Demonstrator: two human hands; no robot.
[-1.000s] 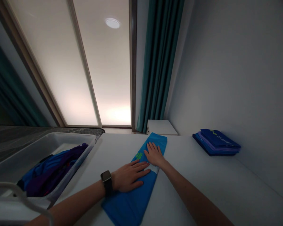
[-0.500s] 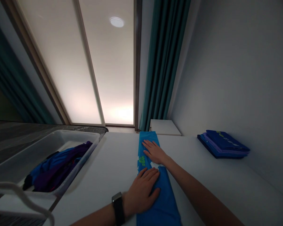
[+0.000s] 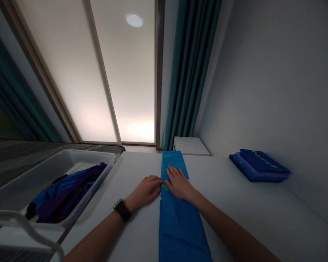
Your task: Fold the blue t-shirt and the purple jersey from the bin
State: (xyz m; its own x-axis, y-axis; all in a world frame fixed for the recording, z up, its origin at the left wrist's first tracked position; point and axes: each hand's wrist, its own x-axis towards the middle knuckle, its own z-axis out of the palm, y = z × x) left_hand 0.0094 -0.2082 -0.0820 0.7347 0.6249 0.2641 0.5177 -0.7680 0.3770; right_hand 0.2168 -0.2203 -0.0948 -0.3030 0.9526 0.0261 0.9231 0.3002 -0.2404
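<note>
A bright blue garment (image 3: 177,222), folded into a long strip with a green and white print, lies lengthwise on the white table. My right hand (image 3: 179,183) rests flat on its upper part, fingers stretched out, covering some of the print. At the strip's left edge, my left hand (image 3: 144,191) has its fingers bent and its thumb and fingertips pinching the fabric by the print. The left wrist wears a dark watch (image 3: 122,210). The garment's near end runs out of the frame.
To the left stands a translucent plastic bin (image 3: 94,189) holding crumpled blue and purple clothes (image 3: 68,196). A stack of folded blue and purple clothes (image 3: 259,166) sits on the table (image 3: 120,240) at the right, near the wall. A pale curved bar (image 3: 30,229) crosses the lower left.
My left hand has gone from lying flat on the garment to its left edge, farther up and left. My right hand has shifted slightly toward me, still on the fabric.
</note>
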